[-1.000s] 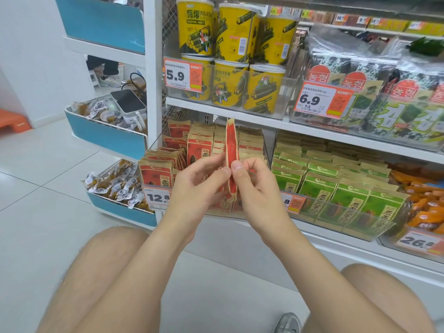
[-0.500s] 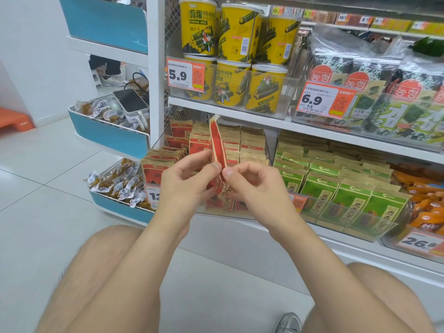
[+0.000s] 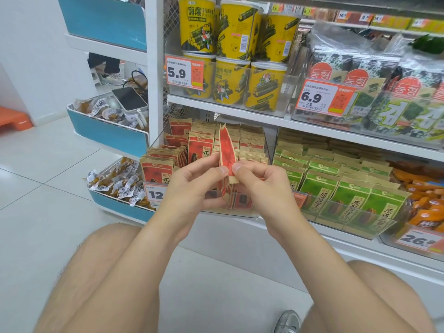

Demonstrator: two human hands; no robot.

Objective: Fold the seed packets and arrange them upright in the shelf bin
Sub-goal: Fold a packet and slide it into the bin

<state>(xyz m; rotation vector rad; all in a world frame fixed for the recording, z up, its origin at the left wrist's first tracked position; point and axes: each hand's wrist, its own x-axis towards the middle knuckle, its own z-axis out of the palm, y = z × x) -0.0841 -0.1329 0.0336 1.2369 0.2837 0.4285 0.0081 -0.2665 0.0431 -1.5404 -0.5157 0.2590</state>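
Lower shelf (image 3: 336,246), white, L to R: clear bin (image 3: 242,210) w/ red packets (image 3: 156,168) upright in rows front to back. Just beside it is the 2nd bin (image 3: 360,219) w/ green packets (image 3: 346,195), also upright in rows. Then orange packs (image 3: 425,207), partly cut off at the R edge. Price tags on bin fronts: "12" tag (image 3: 155,194), "26" tag (image 3: 418,240).

Upper shelf (image 3: 240,112): yellow tubs (image 3: 230,85) stacked 2 high in a clear bin w/ 5.9 tag (image 3: 183,73). Beside them, seaweed packs (image 3: 384,97) w/ 6.9 tag (image 3: 322,97). Below it all, white tile floor (image 3: 48,200).
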